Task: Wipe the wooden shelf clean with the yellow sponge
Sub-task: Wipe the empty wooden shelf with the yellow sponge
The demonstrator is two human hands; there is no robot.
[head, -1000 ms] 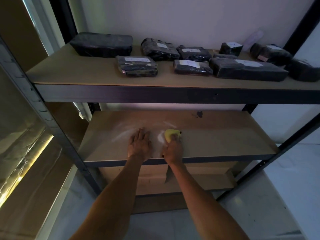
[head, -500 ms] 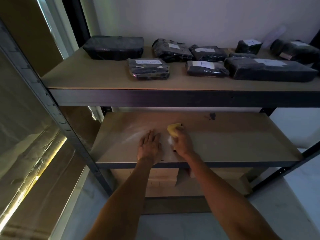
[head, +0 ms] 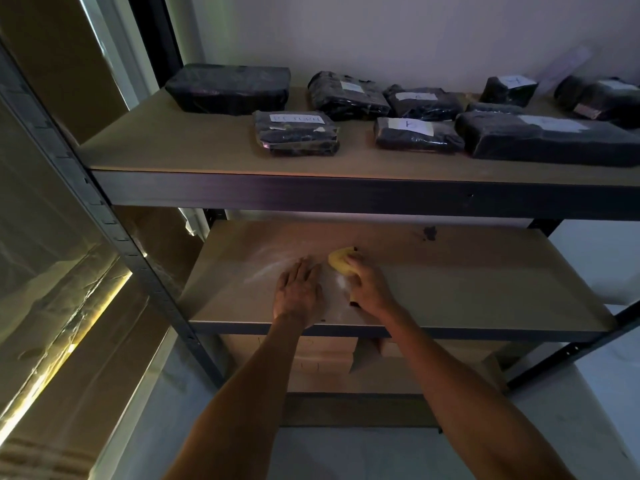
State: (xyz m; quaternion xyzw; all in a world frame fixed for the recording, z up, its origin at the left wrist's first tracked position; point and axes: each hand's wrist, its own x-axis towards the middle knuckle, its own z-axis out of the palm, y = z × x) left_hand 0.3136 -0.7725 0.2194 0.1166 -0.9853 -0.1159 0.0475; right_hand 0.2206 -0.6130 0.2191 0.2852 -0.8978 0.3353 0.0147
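- Head view: your right hand (head: 369, 287) curls over the sponge (head: 341, 260) and presses it onto the middle shelf (head: 467, 282), just right of the white streaks (head: 270, 261). Your left hand (head: 298, 294) lies flat beside it, fingers straight, holding nothing.
- Treat the sponge as light, soft and compressible. Grip it from above, across its width.
- Compared with a second ago, the sponge sits farther from the front edge. The left hand has not shifted.
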